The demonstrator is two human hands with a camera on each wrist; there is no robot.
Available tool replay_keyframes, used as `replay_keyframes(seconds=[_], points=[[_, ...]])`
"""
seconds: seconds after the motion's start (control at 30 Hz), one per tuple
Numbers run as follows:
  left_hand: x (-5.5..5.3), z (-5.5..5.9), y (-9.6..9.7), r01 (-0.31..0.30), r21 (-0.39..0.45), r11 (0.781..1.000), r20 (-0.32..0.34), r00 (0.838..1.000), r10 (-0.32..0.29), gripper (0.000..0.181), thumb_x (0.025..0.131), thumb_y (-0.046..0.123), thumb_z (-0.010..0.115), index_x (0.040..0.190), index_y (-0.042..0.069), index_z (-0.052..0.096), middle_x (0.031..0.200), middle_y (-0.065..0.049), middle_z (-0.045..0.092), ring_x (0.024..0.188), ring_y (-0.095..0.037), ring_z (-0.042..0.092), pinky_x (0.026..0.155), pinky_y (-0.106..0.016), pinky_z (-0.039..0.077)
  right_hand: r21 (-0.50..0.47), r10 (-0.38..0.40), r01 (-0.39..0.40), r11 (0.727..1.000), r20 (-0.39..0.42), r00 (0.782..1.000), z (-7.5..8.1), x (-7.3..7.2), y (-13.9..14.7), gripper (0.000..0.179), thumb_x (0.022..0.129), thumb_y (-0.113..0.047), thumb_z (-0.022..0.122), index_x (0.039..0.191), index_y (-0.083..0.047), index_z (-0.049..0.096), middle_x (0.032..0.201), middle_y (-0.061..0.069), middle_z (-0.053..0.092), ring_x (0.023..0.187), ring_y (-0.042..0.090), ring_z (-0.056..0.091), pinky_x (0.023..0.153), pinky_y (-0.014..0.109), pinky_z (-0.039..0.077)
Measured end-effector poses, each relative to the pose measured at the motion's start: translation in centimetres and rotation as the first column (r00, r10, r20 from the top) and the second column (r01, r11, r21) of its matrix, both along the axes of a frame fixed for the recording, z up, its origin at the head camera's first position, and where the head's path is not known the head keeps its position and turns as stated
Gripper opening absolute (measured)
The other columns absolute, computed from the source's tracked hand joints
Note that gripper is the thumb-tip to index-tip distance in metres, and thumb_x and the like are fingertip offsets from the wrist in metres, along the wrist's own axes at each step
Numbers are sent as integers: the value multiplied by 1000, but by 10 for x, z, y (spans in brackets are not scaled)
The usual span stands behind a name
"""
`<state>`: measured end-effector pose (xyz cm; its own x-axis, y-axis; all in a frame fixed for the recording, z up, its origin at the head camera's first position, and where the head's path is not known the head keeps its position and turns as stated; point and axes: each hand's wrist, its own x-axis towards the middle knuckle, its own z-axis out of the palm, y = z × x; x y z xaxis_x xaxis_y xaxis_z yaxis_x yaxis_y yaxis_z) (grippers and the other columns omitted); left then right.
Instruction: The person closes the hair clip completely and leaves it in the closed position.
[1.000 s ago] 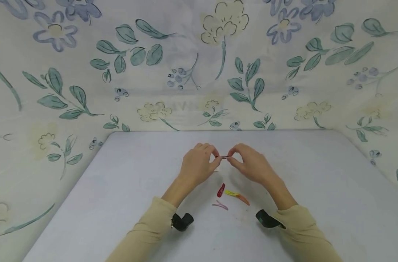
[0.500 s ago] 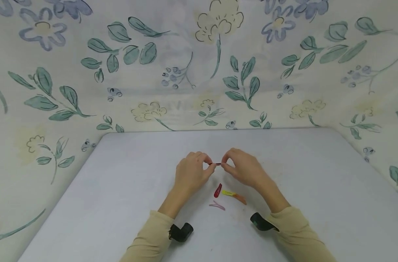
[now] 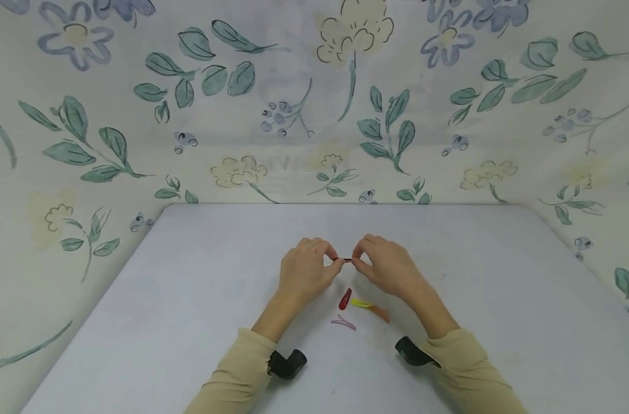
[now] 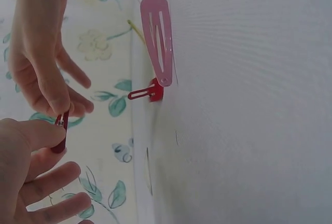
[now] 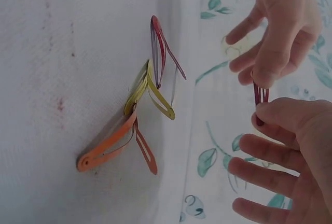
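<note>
A dark red snap hair clip (image 3: 348, 260) is held over the far middle of the table, one end in each hand. My left hand (image 3: 304, 268) pinches its left end between thumb and index finger. My right hand (image 3: 389, 264) pinches the other end likewise. In the right wrist view the slotted middle of this clip (image 5: 261, 95) shows between the fingertips; the ends are covered. Nearer to me lie a red hair clip (image 3: 345, 299), a yellow one (image 3: 362, 303), an orange one (image 3: 380, 313) and a pink one (image 3: 343, 323).
The yellow clip (image 5: 148, 89) and orange clip (image 5: 111, 146) touch or overlap, their halves sprung apart. A white table (image 3: 200, 287) lies beneath everything. Behind it rises a floral-patterned cloth (image 3: 294, 167). A black wrist camera (image 3: 287, 364) sits by the left cuff.
Both hands have come slightly closer to me with the dark red clip between them, mostly in the first half second. The clips on the table keep their places.
</note>
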<state>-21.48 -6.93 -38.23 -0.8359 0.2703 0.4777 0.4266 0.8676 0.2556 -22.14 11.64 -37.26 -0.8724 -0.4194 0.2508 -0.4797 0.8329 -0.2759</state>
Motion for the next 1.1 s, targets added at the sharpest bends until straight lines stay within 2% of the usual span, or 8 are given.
replay_keyframes(seconds=[0.23, 0.5, 0.8, 1.1], points=[[0, 1, 3, -9, 6, 1000, 30, 1000, 9, 19, 86, 33, 75, 83, 16, 71, 90, -1, 73, 78, -22, 63, 56, -29, 49, 13, 1, -1, 1000, -8, 1000, -1, 1, 3, 11, 91, -20, 72, 97, -12, 68, 99, 5, 67, 83, 19, 61, 75, 35, 55], [-1, 2, 4, -19, 8, 1000, 34, 999, 18, 18, 86, 32, 76, 83, 15, 72, 91, -2, 73, 78, -21, 62, 55, -28, 48, 14, 4, -4, 1000, -16, 1000, -1, -1, 2, 11, 91, -20, 71, 98, -12, 68, 98, 4, 67, 85, 20, 62, 77, 36, 55], [-1, 2, 6, -22, 23, 999, 8, 1000, 22, 17, 85, 32, 76, 80, 16, 73, 87, -2, 74, 75, -20, 62, 54, -26, 46, 18, 9, -8, 1000, -28, 1000, 2, -2, 2, 11, 91, -21, 71, 96, -12, 68, 95, 4, 68, 85, 20, 64, 81, 38, 54], [2, 2, 10, -50, -8, 999, -2, 999, 50, 17, 85, 31, 76, 79, 15, 73, 83, -1, 73, 70, -19, 61, 54, -28, 47, 60, 18, -15, 998, -49, 999, 3, -3, 3, 10, 91, -21, 70, 94, -12, 68, 93, 3, 68, 83, 20, 64, 79, 37, 54]])
